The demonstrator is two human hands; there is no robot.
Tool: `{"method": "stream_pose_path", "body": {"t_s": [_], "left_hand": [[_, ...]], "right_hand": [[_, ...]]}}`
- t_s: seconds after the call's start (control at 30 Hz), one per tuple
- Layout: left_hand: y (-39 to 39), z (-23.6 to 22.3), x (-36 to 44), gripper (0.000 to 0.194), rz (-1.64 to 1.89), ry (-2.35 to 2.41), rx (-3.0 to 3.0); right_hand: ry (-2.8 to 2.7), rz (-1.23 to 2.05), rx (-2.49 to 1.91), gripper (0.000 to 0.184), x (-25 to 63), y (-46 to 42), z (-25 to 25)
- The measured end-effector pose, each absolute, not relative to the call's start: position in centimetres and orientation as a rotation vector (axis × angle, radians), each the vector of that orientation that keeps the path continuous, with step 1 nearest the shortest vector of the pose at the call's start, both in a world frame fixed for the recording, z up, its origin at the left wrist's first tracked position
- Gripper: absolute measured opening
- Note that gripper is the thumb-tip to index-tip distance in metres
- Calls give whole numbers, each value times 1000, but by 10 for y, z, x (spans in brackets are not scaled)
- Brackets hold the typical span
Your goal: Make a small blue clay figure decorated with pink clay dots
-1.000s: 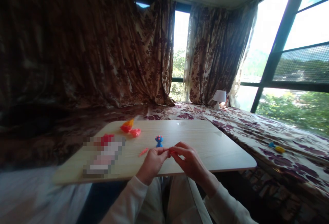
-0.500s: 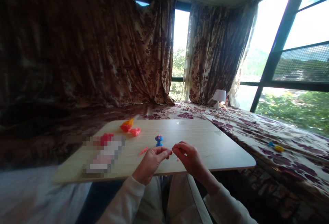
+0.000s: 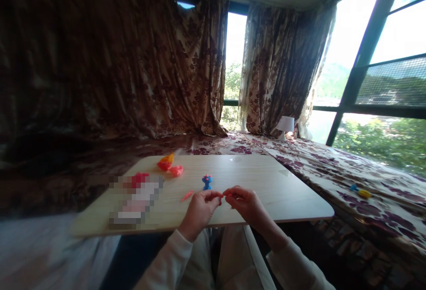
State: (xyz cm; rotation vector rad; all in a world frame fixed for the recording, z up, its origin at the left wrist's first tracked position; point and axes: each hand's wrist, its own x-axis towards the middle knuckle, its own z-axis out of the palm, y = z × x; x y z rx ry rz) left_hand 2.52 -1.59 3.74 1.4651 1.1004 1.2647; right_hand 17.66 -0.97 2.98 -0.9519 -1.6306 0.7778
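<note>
Daylight pours through the tall window (image 3: 382, 81) at right, its sky burned nearly to white; a second, narrower shaft enters at the gap (image 3: 234, 68) between patterned curtains (image 3: 159, 72), which sink into near-black toward the far left; a pale sheen washes the right half of the table (image 3: 282, 188), while its left end falls dimmer and softer; the left hand (image 3: 198, 212) and right hand (image 3: 244, 203) appear in muted light, fine detail at their fingertips lost; wide-angle stretch tilts the window frame, white cloth (image 3: 49, 245) smears at lower left, and coarse pixel blocks (image 3: 136, 201) mask part of the tabletop.
</note>
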Motion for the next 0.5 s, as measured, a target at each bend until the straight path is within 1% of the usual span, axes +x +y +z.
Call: {"method": "stream_pose_path", "body": {"t_s": [0.13, 0.27, 0.4, 0.5], "left_hand": [[-17, 36, 24, 21, 1232, 1083, 1474], [-18, 37, 23, 27, 1205, 1062, 1507], [-19, 39, 24, 29, 1214, 1057, 1481], [-19, 39, 25, 28, 1229, 1074, 1449]], "right_hand": [[-1678, 752, -922, 19, 176, -13, 33], [-1672, 752, -927, 24, 176, -15, 34], [-1697, 711, -885, 18, 174, -16, 33], [-1621, 792, -881, 14, 172, -14, 31]]}}
